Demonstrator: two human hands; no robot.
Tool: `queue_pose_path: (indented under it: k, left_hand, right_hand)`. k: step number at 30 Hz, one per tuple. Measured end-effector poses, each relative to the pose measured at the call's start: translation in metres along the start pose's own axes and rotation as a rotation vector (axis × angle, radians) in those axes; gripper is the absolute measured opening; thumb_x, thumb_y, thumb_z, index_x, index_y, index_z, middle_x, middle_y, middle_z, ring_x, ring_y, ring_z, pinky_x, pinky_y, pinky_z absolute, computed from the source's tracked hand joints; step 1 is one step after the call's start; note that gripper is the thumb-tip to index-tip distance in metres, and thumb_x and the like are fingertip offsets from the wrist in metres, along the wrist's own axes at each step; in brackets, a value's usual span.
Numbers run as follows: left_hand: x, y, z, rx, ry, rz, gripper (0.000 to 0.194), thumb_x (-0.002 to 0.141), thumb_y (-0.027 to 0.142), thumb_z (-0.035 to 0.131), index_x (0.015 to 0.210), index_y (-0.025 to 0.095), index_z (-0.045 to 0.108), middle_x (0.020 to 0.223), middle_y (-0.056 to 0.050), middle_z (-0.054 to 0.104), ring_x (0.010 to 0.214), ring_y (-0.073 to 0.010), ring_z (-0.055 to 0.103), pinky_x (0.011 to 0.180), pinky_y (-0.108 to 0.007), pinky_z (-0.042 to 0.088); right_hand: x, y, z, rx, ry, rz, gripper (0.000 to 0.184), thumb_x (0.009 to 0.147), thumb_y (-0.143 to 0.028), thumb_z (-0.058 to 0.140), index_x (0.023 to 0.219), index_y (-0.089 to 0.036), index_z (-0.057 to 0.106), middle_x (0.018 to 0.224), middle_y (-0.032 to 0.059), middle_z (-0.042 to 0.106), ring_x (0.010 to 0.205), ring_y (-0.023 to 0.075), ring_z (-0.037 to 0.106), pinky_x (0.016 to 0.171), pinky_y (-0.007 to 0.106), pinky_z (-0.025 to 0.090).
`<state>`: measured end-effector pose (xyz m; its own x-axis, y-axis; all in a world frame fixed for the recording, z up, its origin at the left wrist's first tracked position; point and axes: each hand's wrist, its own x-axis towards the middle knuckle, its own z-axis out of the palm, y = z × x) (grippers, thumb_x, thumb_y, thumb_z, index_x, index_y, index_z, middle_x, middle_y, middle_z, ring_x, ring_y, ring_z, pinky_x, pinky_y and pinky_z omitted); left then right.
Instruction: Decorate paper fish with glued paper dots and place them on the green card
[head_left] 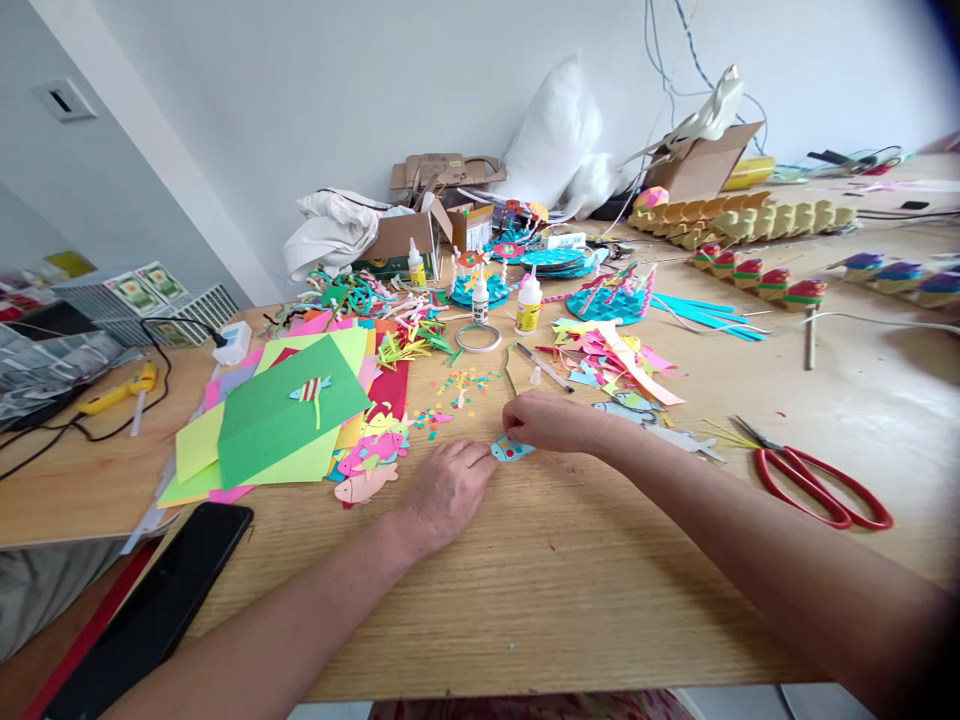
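Head view puts a small dotted light-blue paper fish [511,453] mid-scene on the pale wooden table [525,620]. The left hand [450,490], fingers together, meets its left edge, presumably steadying it; the right hand [544,420] curls over it. From afar, I cannot tell whether either clamps it.

Craft workspace, colored paper [259,425], glue bottles [528,306], scissors [789,459]
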<state>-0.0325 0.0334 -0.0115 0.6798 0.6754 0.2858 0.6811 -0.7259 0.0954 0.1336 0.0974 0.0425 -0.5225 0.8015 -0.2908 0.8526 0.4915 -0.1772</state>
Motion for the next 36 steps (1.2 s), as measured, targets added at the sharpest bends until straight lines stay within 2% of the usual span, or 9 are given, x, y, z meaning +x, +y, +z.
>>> queue_pose_path:
  k: [11, 18, 22, 26, 30, 32, 36]
  left_hand:
    - [0.000, 0.000, 0.001, 0.004, 0.003, 0.008, 0.022, 0.080, 0.009, 0.039, 0.097, 0.016, 0.051, 0.095, -0.005, 0.057, 0.092, -0.0176, 0.051, 0.080, -0.035, 0.043]
    - [-0.002, -0.002, 0.005, -0.022, 0.038, 0.006, 0.022, 0.079, 0.009, 0.042, 0.097, 0.016, 0.053, 0.098, -0.006, 0.057, 0.094, -0.0186, 0.051, 0.083, -0.037, 0.042]
    - [0.002, -0.004, -0.006, -0.185, 0.129, -0.043, 0.020, 0.080, 0.009, 0.042, 0.093, 0.016, 0.055, 0.096, -0.005, 0.058, 0.092, -0.0152, 0.052, 0.082, -0.031, 0.044]
    - [0.007, -0.021, -0.027, -0.301, 0.266, -0.145, 0.019, 0.079, 0.007, 0.042, 0.088, 0.016, 0.056, 0.091, -0.004, 0.059, 0.088, -0.0128, 0.053, 0.079, -0.026, 0.044]
    - [0.004, -0.052, -0.037, -0.265, 0.407, -0.348, 0.015, 0.076, 0.007, 0.046, 0.082, 0.016, 0.057, 0.082, -0.003, 0.059, 0.078, -0.0120, 0.055, 0.070, -0.024, 0.045]
    - [-0.001, -0.067, -0.035, -0.205, 0.406, -0.397, 0.015, 0.074, 0.006, 0.048, 0.080, 0.015, 0.057, 0.077, -0.001, 0.059, 0.073, -0.0117, 0.055, 0.067, -0.024, 0.044]
    - [-0.008, -0.082, -0.027, -0.105, 0.295, -0.388, 0.013, 0.073, 0.007, 0.050, 0.079, 0.016, 0.058, 0.077, -0.001, 0.060, 0.073, -0.0122, 0.055, 0.068, -0.024, 0.043]
  right_hand:
    - [0.001, 0.001, 0.001, -0.023, 0.031, 0.015, 0.022, 0.068, -0.018, 0.046, 0.078, -0.016, 0.066, 0.079, 0.0067, 0.066, 0.070, 0.0158, 0.057, 0.054, 0.022, 0.034]
    - [-0.022, 0.001, -0.017, 0.176, 0.310, 0.009, 0.020, 0.072, -0.019, 0.042, 0.073, -0.016, 0.061, 0.068, 0.0027, 0.063, 0.058, 0.0105, 0.051, 0.050, 0.020, 0.032]
    - [-0.033, -0.002, -0.006, 0.228, 0.452, -0.030, 0.016, 0.073, -0.019, 0.042, 0.069, -0.016, 0.058, 0.064, 0.0011, 0.059, 0.055, 0.0093, 0.048, 0.051, 0.020, 0.031]
    - [-0.036, -0.002, 0.014, 0.258, 0.502, -0.127, 0.014, 0.076, -0.022, 0.043, 0.069, -0.016, 0.053, 0.063, 0.0010, 0.056, 0.056, 0.0090, 0.046, 0.052, 0.019, 0.031]
    - [-0.037, 0.002, 0.029, 0.219, 0.538, -0.169, 0.021, 0.080, -0.029, 0.040, 0.066, -0.016, 0.049, 0.062, 0.0015, 0.053, 0.053, 0.0090, 0.044, 0.052, 0.021, 0.030]
    - [-0.039, 0.003, 0.034, 0.170, 0.524, -0.246, 0.025, 0.082, -0.029, 0.038, 0.064, -0.016, 0.049, 0.061, 0.0017, 0.051, 0.053, 0.0092, 0.042, 0.052, 0.022, 0.029]
    - [-0.044, -0.001, 0.040, 0.107, 0.480, -0.481, 0.029, 0.084, -0.028, 0.034, 0.061, -0.017, 0.048, 0.060, 0.0016, 0.050, 0.054, 0.0096, 0.042, 0.052, 0.023, 0.027]
